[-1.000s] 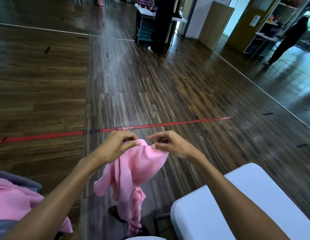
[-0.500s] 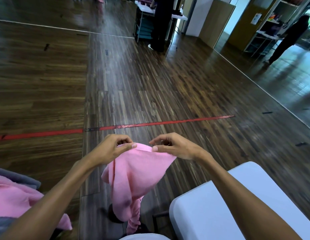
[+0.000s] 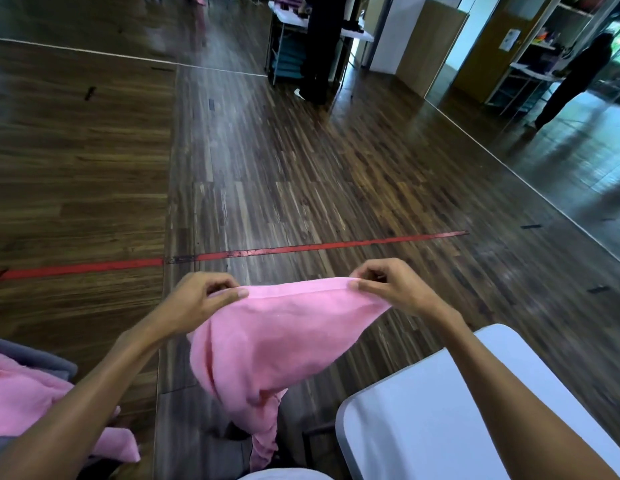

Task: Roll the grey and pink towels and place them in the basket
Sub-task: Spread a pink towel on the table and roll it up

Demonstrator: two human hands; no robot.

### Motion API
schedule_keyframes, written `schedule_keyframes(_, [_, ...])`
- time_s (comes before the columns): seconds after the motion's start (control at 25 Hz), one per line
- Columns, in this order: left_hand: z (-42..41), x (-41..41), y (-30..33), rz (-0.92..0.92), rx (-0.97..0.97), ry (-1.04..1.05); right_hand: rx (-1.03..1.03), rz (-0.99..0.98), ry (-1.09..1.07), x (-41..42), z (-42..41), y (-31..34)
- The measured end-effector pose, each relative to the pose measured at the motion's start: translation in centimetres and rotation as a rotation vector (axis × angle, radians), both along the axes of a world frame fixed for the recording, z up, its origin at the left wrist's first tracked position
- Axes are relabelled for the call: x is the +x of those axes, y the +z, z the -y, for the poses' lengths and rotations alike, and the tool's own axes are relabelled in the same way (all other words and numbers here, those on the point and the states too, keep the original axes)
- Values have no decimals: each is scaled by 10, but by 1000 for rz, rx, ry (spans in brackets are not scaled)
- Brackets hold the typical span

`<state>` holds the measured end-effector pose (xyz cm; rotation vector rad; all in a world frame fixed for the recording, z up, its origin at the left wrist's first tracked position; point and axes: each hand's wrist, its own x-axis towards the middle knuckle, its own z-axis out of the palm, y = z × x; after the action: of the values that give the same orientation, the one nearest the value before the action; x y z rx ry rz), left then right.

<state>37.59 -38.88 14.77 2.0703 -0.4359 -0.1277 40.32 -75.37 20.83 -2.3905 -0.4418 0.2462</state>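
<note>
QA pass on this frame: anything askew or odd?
Only the pink towel: left hand and right hand pinch its top edge, but the rest hangs bunched and twisted. No basket in view.

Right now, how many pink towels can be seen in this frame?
2. One pink towel hangs between the left hand and right hand, which pinch its top edge. Another pink towel lies at lower left on grey cloth; more may be hidden there.
</note>
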Motion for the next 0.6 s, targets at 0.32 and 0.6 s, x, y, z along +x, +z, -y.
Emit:
schedule_keyframes(0.32, [61, 7, 26, 188, -7, -108, 13, -4, 218, -1, -73, -1])
schedule_keyframes(0.6, [12, 5, -2, 38, 88, -40, -61, 102, 12, 12, -16, -9])
